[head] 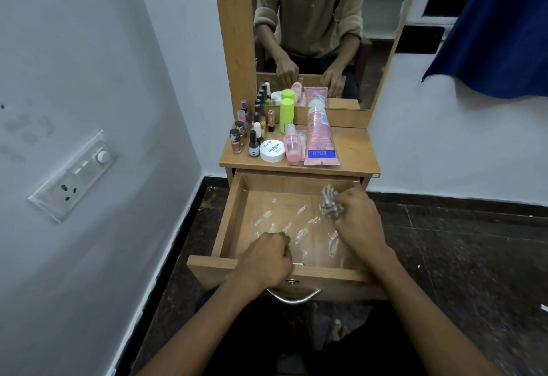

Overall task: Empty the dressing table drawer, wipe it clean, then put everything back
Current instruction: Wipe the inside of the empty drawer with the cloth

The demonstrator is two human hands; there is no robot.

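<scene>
The wooden drawer (228, 221) of the dressing table stands pulled out, its floor lined with a clear plastic sheet (296, 227). My right hand (360, 221) is shut on a crumpled grey cloth (329, 204) at the drawer's back right. My left hand (265, 258) is closed over the drawer's front edge, above the metal handle (293, 297). On the tabletop (353, 150) stand several nail polish bottles (253, 144), a white jar (272, 150), a pink bottle (292, 144), a green bottle (286, 114) and a large pink tube (320, 141).
A mirror (311, 28) rises behind the tabletop and reflects the person. A wall with a switch and socket panel (74, 177) is close on the left. A blue curtain (498, 26) hangs at the upper right. The floor (474, 257) is dark stone.
</scene>
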